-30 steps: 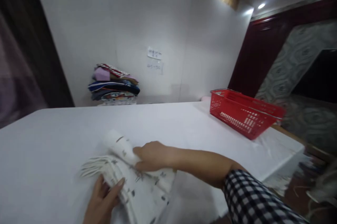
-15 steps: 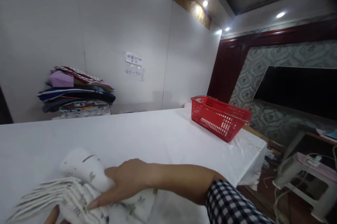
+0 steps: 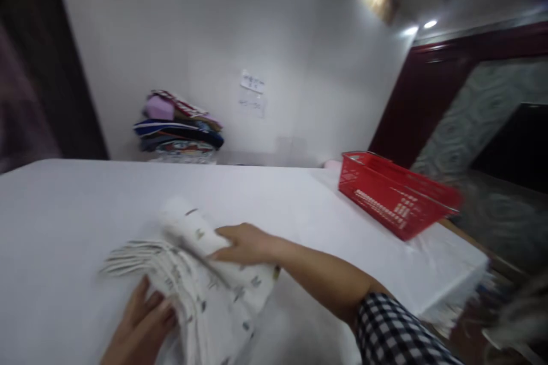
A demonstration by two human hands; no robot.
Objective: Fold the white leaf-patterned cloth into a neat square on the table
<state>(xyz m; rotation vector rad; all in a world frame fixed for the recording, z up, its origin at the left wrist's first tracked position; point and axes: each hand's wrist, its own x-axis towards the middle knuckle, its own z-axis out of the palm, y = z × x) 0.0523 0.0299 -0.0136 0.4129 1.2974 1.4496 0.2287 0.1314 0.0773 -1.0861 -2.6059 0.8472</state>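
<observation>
Pressing down on a white printed cloth point(image 3: 214, 291) near the front edge of the white tabletop point(image 3: 77, 211), the right hand point(image 3: 244, 244) lies flat, fingers together, on the rolled part point(image 3: 188, 225) of the fabric. The left hand point(image 3: 141, 325) rests open-palmed on the pleated folds just beside it; neither grip closes around the cloth. The fabric looks light, soft and limp, likely to unroll if released; the rolled end or stacked fold edges seem the firmest places to hold. A red plastic basket point(image 3: 398, 202) stands well apart at right, its contents not visible. Folded textiles point(image 3: 180, 131) are stacked by the wall.
</observation>
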